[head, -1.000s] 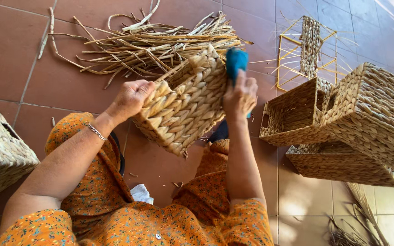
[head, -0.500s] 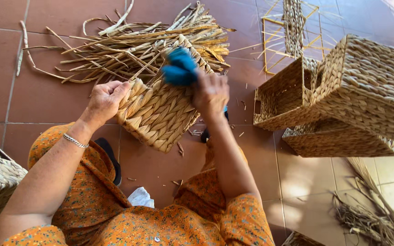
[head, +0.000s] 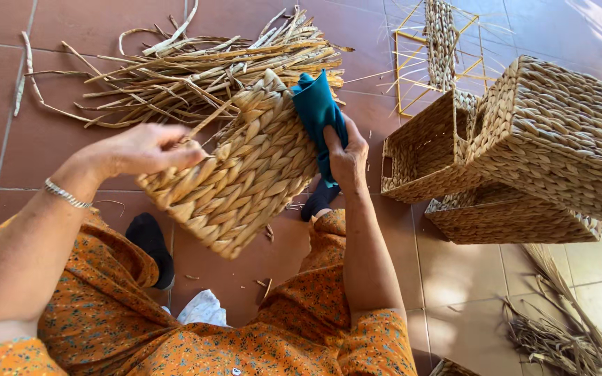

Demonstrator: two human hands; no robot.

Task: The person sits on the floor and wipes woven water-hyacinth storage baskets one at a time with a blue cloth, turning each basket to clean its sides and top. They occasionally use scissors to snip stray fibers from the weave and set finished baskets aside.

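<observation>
I hold a woven straw basket (head: 245,174) tilted above my lap, its plaited side facing up. My left hand (head: 144,150) grips its left edge with the fingers curled over the rim. My right hand (head: 346,157) presses a folded teal cloth (head: 317,111) against the basket's right side. A silver bracelet (head: 64,193) sits on my left wrist. My legs in orange patterned fabric stretch out below, with black socks (head: 149,240) on the feet.
A heap of dried straw strands (head: 196,63) lies on the red tile floor beyond the basket. A yellow wire frame (head: 440,49), partly woven, stands at the back. Finished woven baskets (head: 524,146) are stacked at the right. Loose straw (head: 559,327) lies at lower right.
The basket has turned and come lower in my hands. My right hand with the teal cloth slid from the basket's top to its right side.
</observation>
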